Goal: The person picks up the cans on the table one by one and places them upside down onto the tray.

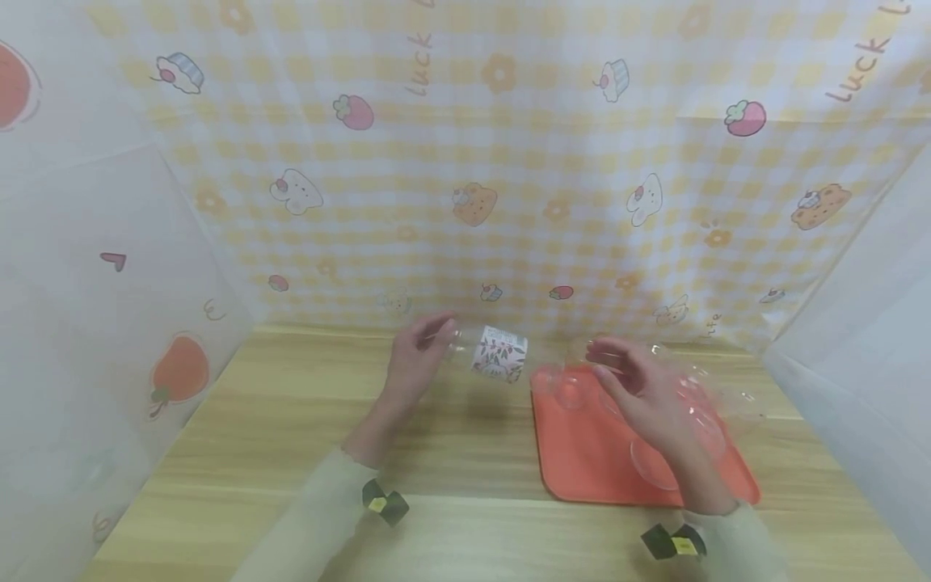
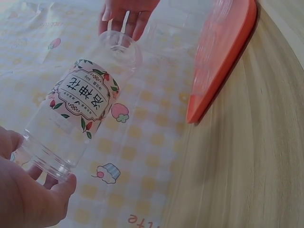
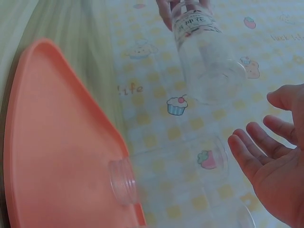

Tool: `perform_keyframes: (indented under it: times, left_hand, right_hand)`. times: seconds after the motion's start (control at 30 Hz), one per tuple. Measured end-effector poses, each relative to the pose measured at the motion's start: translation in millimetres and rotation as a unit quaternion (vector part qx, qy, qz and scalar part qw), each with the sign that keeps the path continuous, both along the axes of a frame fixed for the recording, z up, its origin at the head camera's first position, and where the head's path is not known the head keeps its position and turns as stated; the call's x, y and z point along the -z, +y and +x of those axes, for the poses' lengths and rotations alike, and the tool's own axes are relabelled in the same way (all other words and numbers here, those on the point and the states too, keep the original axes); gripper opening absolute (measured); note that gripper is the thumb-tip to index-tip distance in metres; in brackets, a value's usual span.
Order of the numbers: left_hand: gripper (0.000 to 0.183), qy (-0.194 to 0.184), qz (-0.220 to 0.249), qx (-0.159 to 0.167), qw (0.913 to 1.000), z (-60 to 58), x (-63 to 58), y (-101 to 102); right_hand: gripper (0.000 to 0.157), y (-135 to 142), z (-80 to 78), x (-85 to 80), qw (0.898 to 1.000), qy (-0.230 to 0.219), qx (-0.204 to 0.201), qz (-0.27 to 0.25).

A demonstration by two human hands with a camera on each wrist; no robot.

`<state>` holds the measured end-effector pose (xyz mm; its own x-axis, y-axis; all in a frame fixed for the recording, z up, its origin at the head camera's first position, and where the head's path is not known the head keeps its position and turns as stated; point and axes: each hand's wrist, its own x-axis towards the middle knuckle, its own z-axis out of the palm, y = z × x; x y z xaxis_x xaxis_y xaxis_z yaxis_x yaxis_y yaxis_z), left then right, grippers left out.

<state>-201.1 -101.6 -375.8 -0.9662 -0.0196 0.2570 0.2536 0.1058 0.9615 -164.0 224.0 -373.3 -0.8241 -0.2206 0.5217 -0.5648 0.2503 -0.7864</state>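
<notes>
My left hand (image 1: pixel 422 356) grips a clear plastic jar (image 1: pixel 500 354) by its threaded, uncapped neck, thumb on one side and fingers on the other. The jar is held sideways above the table, its base pointing right. A floral label (image 2: pixel 84 95) with Chinese characters wraps its middle. My right hand (image 1: pixel 643 392) is beyond the jar's base, over the tray side, with fingers spread and nothing in them. In the right wrist view a gap shows between the fingertips (image 3: pixel 236 138) and the jar's base.
An orange tray (image 1: pixel 582 477) lies on the right of the wooden table (image 1: pixel 305 404). Several clear plastic jars lie on it, and one jar's neck (image 3: pixel 122 181) rests at the tray rim in the right wrist view. A checked cloth (image 1: pixel 436 162) hangs behind, with pale side walls.
</notes>
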Motion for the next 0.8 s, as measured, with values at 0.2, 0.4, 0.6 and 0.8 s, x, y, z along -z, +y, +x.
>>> perform_keyframes:
  times: [0.2, 0.4, 0.6, 0.8]
  left_hand:
    - [0.034, -0.006, 0.035, -0.001, 0.9994, -0.7, -0.8, 3.7]
    - [0.036, -0.013, 0.059, -0.003, 0.9982, 0.5, -2.8, 6.9]
    - [0.036, -0.021, 0.054, -0.009, 0.9983, 0.5, -1.9, 7.8]
    - [0.039, -0.019, 0.058, -0.009, 0.9981, 0.1, 0.6, 10.0]
  right_hand:
    - [0.036, -6.0, -4.6, 2.8, 0.999, 0.001, -0.032, -0.032]
    - [0.036, -10.9, -7.5, 5.3, 0.999, 0.004, -0.025, -0.039]
    - [0.035, -14.3, -9.2, 5.0, 0.999, -0.004, -0.015, -0.037]
    - [0.035, -16.8, -9.4, 3.2, 0.999, -0.020, -0.002, -0.034]
